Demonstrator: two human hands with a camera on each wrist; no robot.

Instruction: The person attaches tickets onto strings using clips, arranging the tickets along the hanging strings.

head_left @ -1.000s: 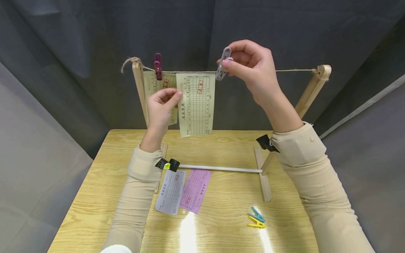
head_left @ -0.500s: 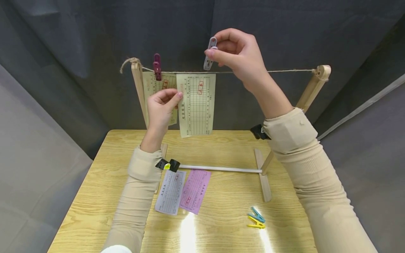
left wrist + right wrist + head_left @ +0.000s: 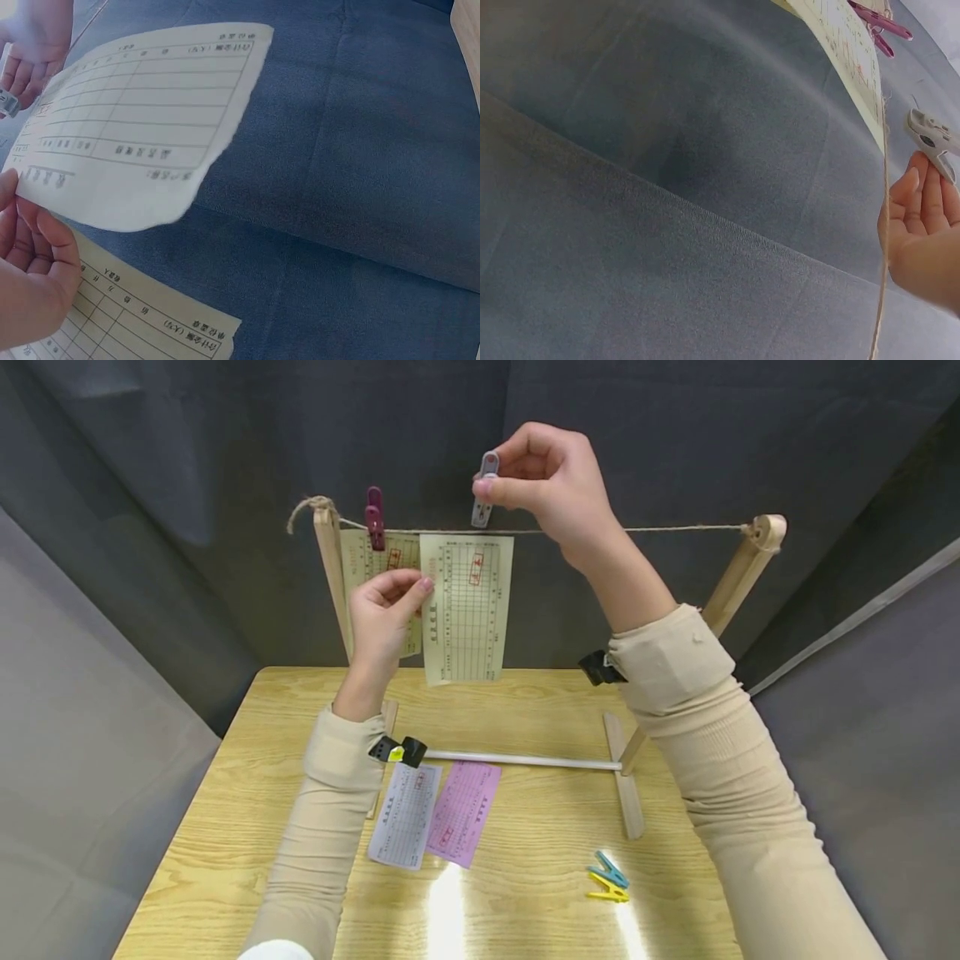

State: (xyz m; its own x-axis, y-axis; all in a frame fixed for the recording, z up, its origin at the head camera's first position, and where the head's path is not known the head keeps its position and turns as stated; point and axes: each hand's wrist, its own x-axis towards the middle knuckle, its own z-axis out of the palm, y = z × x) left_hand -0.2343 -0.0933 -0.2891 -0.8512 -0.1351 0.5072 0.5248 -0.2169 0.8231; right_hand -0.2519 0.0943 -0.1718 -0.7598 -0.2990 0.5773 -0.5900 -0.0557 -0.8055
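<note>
My right hand (image 3: 543, 485) pinches a grey clothespin (image 3: 484, 489) just above the twine line (image 3: 637, 530) of a small wooden drying rack (image 3: 738, 577); the same grey clothespin (image 3: 931, 139) shows in the right wrist view. Below it hangs a pale yellow slip (image 3: 467, 608), whose left edge my left hand (image 3: 384, 610) pinches. In the left wrist view that yellow slip (image 3: 142, 127) curves above my fingers (image 3: 34, 259). A maroon clothespin (image 3: 373, 517) holds another yellow slip (image 3: 375, 568) on the line at the left.
On the wooden table (image 3: 525, 877) lie a white slip (image 3: 405, 814) and a pink slip (image 3: 462, 810) in front of the rack's white crossbar (image 3: 525, 761). A teal clothespin (image 3: 609, 867) and a yellow clothespin (image 3: 607, 890) lie at the front right. Dark cloth hangs behind.
My right hand lifted the grey clothespin off the slip's right corner and carried it up and left along the line. The left hand stayed on the slip's edge.
</note>
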